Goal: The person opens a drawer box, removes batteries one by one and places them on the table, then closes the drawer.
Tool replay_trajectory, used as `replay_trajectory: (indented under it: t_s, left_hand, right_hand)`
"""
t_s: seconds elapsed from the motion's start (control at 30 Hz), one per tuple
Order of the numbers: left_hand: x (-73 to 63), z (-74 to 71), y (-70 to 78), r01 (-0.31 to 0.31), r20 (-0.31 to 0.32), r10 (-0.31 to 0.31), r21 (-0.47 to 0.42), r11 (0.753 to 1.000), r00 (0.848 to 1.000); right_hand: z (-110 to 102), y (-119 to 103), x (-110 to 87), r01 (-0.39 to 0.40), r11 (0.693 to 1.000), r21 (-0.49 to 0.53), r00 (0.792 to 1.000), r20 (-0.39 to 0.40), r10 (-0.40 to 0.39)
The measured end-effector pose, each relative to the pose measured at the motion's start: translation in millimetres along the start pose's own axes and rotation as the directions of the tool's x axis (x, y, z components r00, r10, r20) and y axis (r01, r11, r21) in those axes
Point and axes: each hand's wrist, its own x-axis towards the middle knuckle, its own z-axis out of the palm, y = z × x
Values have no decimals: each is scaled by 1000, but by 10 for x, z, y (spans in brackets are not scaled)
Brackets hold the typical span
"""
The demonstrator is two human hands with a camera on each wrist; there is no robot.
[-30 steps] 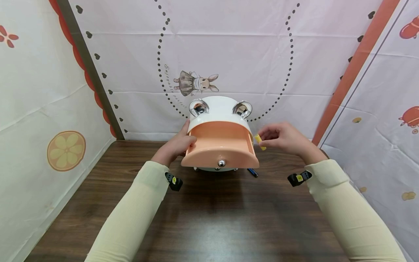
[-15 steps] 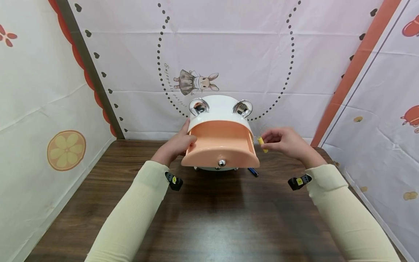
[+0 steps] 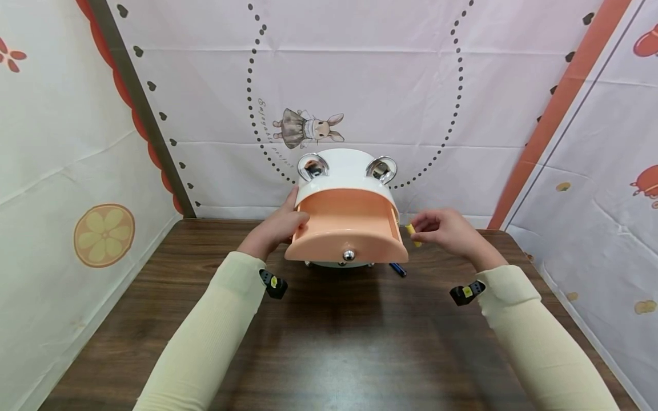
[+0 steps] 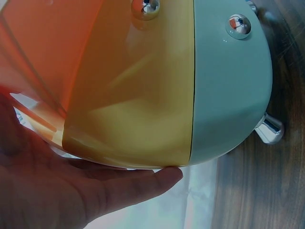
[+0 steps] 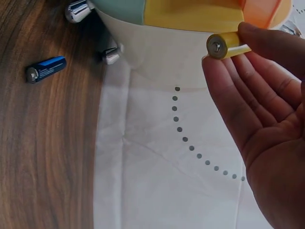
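A white tabletop drawer box with two round chrome ears stands at the back of the table. Its top peach drawer is pulled out, and the inside that shows holds nothing. My left hand lies along the box's left side, thumb at the drawer's rim; in the left wrist view its straight fingers press the side wall beside the yellow drawer. Right of the box, my right hand pinches a yellow battery between thumb and fingertips, its end facing the wrist camera.
A blue battery lies on the dark wood table by the box's front right foot. Below the yellow drawer is a green drawer with a chrome knob. Printed cloth walls close in the back and sides.
My right hand has moved slightly right and down with the yellow battery, away from the drawer's side. My left hand and the drawer box have stayed in place.
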Motion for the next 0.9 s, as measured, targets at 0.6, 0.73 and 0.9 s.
replay_trajectory:
  t_s: [0.6, 0.73, 0.9]
  left_hand:
    - [0, -3, 4, 10, 6, -10, -11, 1000, 1000]
    - [1, -1, 6, 3, 9, -3, -16, 1000, 1000]
    - [13, -3, -5, -5, 5, 5, -24, 1000, 1000]
  right_hand:
    - [165, 210, 8, -85, 996, -8, 996, -3, 85]
    - [216, 244, 14, -107, 994, 2, 994, 5, 107]
    - [277, 310, 12, -150, 988, -28, 988, 12, 151]
